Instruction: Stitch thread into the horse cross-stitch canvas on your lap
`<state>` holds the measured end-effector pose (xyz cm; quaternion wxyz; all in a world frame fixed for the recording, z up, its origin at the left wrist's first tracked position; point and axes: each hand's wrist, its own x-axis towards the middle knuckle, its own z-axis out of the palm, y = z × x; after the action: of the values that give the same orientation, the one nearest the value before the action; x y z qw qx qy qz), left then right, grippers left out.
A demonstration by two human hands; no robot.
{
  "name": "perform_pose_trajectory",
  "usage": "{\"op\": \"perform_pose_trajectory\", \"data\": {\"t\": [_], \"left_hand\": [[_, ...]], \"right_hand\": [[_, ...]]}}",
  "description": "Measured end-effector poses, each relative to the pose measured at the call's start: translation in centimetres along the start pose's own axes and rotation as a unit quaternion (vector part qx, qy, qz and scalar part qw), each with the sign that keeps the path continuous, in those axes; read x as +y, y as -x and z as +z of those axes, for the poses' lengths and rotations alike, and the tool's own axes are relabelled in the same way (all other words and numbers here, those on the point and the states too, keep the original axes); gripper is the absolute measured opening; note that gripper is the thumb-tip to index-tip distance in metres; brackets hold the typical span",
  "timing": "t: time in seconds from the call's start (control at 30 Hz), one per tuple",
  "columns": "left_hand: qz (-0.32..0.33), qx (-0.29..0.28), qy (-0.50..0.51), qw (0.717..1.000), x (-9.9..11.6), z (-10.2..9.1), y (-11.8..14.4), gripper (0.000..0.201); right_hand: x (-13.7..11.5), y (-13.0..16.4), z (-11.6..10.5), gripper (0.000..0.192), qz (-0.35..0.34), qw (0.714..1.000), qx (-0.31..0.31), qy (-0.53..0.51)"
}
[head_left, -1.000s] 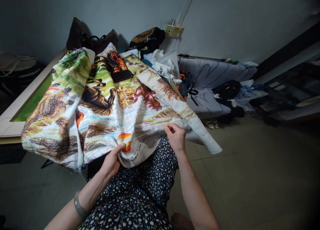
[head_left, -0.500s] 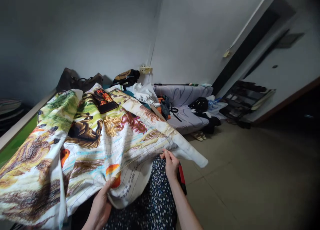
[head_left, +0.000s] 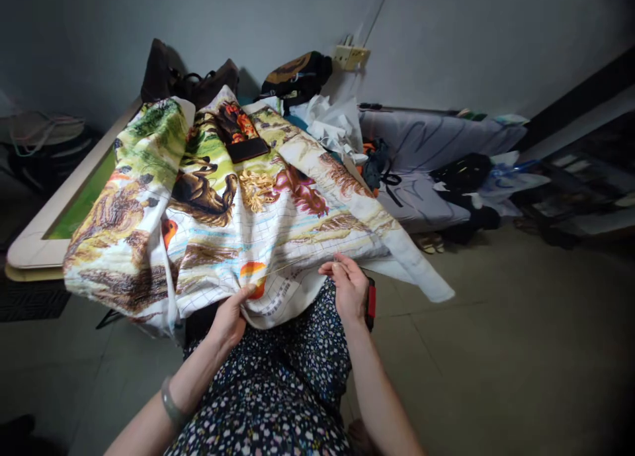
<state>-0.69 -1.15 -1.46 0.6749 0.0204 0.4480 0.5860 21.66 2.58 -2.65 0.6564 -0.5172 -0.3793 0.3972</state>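
A large cross-stitch cloth [head_left: 292, 237] with stitched horses and a printed grid drapes over the table and my lap. My left hand [head_left: 231, 318] grips its near edge beside an orange stitched patch [head_left: 253, 278], thumb on top and fingers underneath. My right hand [head_left: 347, 280] is closed in a pinch near the cloth's right part. A thin pale thread [head_left: 292, 264] runs from near the orange patch to those fingertips. Any needle there is too small to make out. A dark flat case [head_left: 247, 149] rests on the cloth farther back.
The table [head_left: 40, 244] has a pale rim and a green top. Behind the cloth are a dark bag [head_left: 198, 85], a black and tan bag [head_left: 297, 75] and crumpled white plastic [head_left: 335, 125]. A covered sofa [head_left: 421, 198] with clothes stands at right.
The view has tilted down and turned, showing more of my lap and the table's corner. My left hand still holds the cloth's edge; my right hand stays pinched with the thread stretched to it.
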Motion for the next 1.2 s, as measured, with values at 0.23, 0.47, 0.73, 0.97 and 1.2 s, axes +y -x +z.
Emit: {"op": "perform_pose_trajectory", "data": {"t": [0.23,0.47,0.73,0.97,1.2], "left_hand": [[-0.001,-0.023,-0.011,1.000,0.0,-0.3,-0.3,0.040],[0.019,-0.016,-0.030,0.999,-0.3,-0.6,-0.4,0.030],[0.011,-0.009,-0.036,0.999,-0.1,-0.3,-0.1,0.032],[0.011,-0.004,-0.032,0.999,-0.1,-0.3,-0.2,0.031],[0.018,-0.010,-0.028,0.999,-0.1,0.0,-0.1,0.027]], "right_hand": [[-2.2,4.7,5.6,0.018,0.059,0.976,-0.199,0.071],[-2.2,6.5,7.7,0.019,0.022,0.935,-0.292,0.200],[-1.8,6.6,8.3,0.021,-0.011,0.933,-0.271,0.236],[-1.7,6.6,8.1,0.024,-0.027,0.929,-0.277,0.243],[-2.4,6.7,8.7,0.024,-0.097,0.902,-0.263,0.328]]}}
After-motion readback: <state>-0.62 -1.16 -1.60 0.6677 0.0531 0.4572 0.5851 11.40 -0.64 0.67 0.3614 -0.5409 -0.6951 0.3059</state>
